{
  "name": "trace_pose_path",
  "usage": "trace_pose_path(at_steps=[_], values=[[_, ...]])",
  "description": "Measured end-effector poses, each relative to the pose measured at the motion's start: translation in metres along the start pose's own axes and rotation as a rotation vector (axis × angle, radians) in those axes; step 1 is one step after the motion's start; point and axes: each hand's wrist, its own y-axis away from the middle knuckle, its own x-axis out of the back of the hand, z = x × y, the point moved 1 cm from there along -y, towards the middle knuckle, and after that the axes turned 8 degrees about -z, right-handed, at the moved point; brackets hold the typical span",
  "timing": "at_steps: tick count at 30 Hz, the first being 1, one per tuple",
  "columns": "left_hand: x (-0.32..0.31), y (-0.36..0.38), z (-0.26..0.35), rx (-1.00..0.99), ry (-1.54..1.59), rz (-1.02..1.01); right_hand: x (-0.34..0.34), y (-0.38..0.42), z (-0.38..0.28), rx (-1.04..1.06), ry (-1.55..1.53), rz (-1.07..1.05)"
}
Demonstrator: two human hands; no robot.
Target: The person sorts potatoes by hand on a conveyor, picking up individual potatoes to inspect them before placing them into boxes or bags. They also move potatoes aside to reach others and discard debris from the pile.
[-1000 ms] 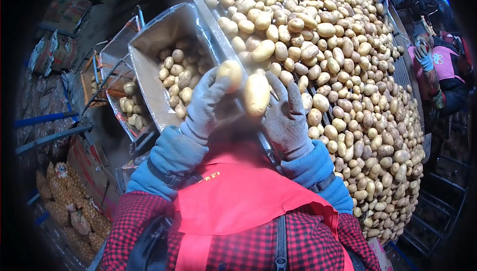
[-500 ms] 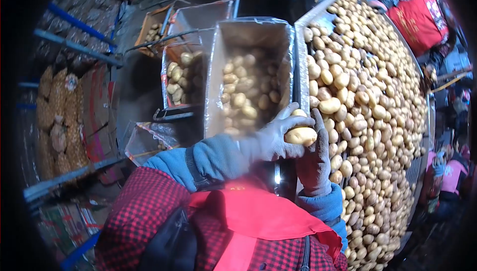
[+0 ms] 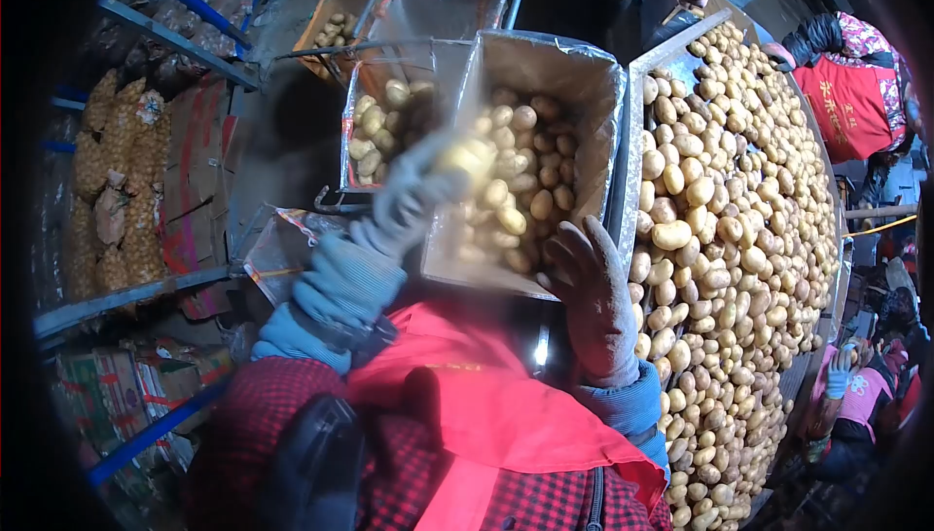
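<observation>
My left hand (image 3: pixel 411 198), gloved and blurred by motion, holds a potato (image 3: pixel 465 161) over the left edge of the large plastic-lined box (image 3: pixel 530 52). Several potatoes (image 3: pixel 545 202) lie inside that box. My right hand (image 3: pixel 592 292), also gloved, is spread with nothing in it, at the box's near right corner, beside the sorting table. Many potatoes (image 3: pixel 720 239) cover the table to the right.
A smaller box of potatoes (image 3: pixel 375 137) stands left of the large one, with more boxes behind. Netted sacks (image 3: pixel 117 181) are on a rack at far left. Co-workers in red (image 3: pixel 844 108) and pink (image 3: pixel 861 395) are across the table.
My left hand has moved left and up from beside my right hand, carrying a potato. My right hand has opened out. The view has shifted, so the boxes appear further right.
</observation>
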Motion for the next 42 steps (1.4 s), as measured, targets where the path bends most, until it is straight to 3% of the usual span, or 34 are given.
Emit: trace_pose_path(at_steps=[1, 3, 4, 5, 7, 10, 14, 16, 19, 23, 25, 26, 29, 30, 33, 34, 36, 37, 39, 40, 42], values=[[0.043, 0.001, -0.008, -0.011, -0.270, 0.042, 0.002, 0.004, -0.002, -0.016, -0.004, 0.027], [0.079, 0.011, 0.000, -0.008, -0.431, 0.213, 0.008, 0.013, -0.005, -0.037, -0.013, 0.081], [0.116, 0.013, -0.024, -0.068, -0.298, 0.283, 0.011, 0.016, -0.006, -0.043, -0.008, 0.098], [0.110, 0.016, -0.009, 0.130, -0.233, 0.352, 0.014, 0.019, -0.005, -0.035, -0.015, 0.114], [0.105, 0.005, -0.013, 0.017, -1.000, 0.427, 0.021, 0.024, -0.003, -0.017, -0.028, 0.146], [0.060, 0.000, -0.006, -0.196, -1.242, 0.329, 0.036, 0.037, 0.007, 0.080, 0.062, 0.159], [-0.078, -0.040, 0.050, -0.598, -0.911, -0.319, 0.037, 0.047, -0.004, 0.030, -0.062, 0.356], [-0.147, -0.050, 0.059, -0.888, -0.575, -0.569, 0.035, 0.052, -0.007, 0.035, -0.087, 0.402], [-0.225, -0.037, 0.106, -0.906, -0.324, -0.898, 0.031, 0.060, -0.006, 0.036, -0.089, 0.485], [-0.284, -0.018, 0.139, -1.046, -0.119, -1.045, 0.034, 0.076, -0.008, 0.084, -0.158, 0.597], [-0.301, -0.010, 0.144, -1.039, -0.043, -1.103, 0.049, 0.093, -0.008, 0.118, -0.301, 0.476], [-0.306, -0.009, 0.145, -1.064, -0.047, -1.135, 0.048, 0.100, -0.011, 0.092, -0.295, 0.528], [-0.330, 0.005, 0.134, -0.840, 0.230, -1.160, 0.050, 0.123, -0.012, 0.182, -0.360, 0.655], [-0.344, 0.029, 0.116, -0.622, 0.443, -1.050, 0.053, 0.133, -0.015, 0.199, -0.282, 0.675], [-0.375, 0.084, 0.104, -0.124, 1.019, -1.116, 0.054, 0.164, -0.018, 0.284, -0.152, 0.722], [-0.370, 0.028, 0.120, -0.529, 0.658, -1.277, 0.060, 0.174, -0.015, 0.324, -0.182, 0.725], [-0.382, 0.009, 0.119, -0.873, 0.388, -1.342, 0.062, 0.188, -0.011, 0.380, -0.087, 0.754], [-0.392, 0.023, 0.107, -0.814, 0.496, -1.302, 0.061, 0.193, -0.011, 0.394, 0.039, 0.786], [-0.402, 0.041, 0.083, -0.756, 0.594, -1.246, 0.061, 0.204, -0.011, 0.440, -0.066, 0.813], [-0.407, 0.042, 0.078, -0.768, 0.585, -1.233, 0.067, 0.211, -0.008, 0.508, -0.270, 0.790], [-0.405, 0.039, 0.076, -0.768, 0.458, -1.310, 0.070, 0.217, -0.004, 0.519, -0.199, 0.827]])
